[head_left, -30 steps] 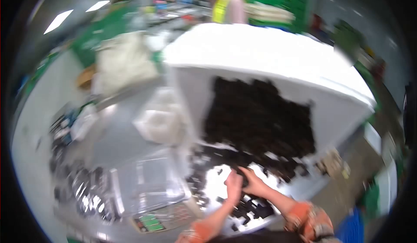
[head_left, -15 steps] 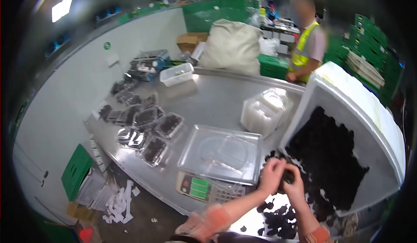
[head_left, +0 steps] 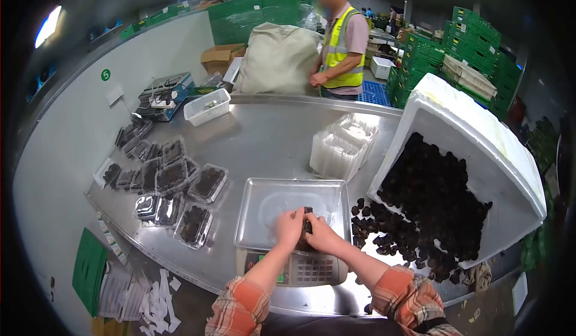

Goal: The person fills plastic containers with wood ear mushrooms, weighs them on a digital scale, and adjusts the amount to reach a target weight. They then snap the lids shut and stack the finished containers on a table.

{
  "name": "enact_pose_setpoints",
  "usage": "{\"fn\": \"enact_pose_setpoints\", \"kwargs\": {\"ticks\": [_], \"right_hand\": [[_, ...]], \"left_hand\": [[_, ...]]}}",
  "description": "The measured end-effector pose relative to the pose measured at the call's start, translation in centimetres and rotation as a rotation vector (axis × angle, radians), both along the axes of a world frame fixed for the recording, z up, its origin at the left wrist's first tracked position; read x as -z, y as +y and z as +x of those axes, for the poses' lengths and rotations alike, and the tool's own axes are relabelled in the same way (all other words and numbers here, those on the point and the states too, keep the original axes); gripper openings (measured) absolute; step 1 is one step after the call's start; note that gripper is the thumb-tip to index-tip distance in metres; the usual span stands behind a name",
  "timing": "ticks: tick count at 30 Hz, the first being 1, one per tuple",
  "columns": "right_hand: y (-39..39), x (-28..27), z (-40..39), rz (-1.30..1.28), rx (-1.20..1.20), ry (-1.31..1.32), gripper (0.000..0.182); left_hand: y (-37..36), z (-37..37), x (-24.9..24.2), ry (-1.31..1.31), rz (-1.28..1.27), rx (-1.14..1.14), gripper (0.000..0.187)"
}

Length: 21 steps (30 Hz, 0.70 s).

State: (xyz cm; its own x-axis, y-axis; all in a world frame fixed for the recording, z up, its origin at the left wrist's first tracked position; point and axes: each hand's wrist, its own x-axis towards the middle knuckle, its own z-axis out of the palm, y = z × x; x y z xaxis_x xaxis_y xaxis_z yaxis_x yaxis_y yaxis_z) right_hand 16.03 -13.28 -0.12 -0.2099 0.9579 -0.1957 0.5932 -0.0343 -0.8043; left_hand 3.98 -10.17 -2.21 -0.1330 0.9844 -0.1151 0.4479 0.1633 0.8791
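Note:
My left hand [head_left: 288,228] and my right hand [head_left: 322,236] are together over the front of the metal tray [head_left: 255,195] of a weighing scale [head_left: 315,270]. Both have their fingers closed around a small bunch of dark, mushroom-like pieces [head_left: 307,212]. A clear plastic punnet seems to lie under them, mostly hidden by the hands. To the right, many more such pieces spill from a tipped white foam box [head_left: 414,105] onto the bright work surface.
Filled clear punnets [head_left: 207,183] stand at the left of the steel table [head_left: 270,138]. A stack of empty punnets [head_left: 342,147] and a white basket [head_left: 207,108] are farther back. A person in a yellow vest [head_left: 345,48] stands behind the table beside a large sack [head_left: 276,60].
Both hands have moved left, from the loose pile by the foam box to over the scale tray, carrying dark pieces. The camera view has turned somewhat to the right.

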Motion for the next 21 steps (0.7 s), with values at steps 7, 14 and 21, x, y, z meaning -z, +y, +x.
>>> {"fn": "enact_pose_setpoints", "kwargs": {"ticks": [7,14,21], "right_hand": [[2.6,-3.3,3.1,0.095,-0.319,-0.093,0.071],[1.7,-6.0,6.0,0.227,-0.159,-0.076,0.036],[5.3,-5.2,9.7,0.199,0.170,-0.095,0.029]], "left_hand": [[2.4,-3.1,0.2,0.098,0.280,0.079,0.037],[-0.1,-9.0,-0.5,-0.111,0.461,0.032,0.023],[-12.5,-11.6,3.7,0.096,0.445,0.311,0.014]]}}
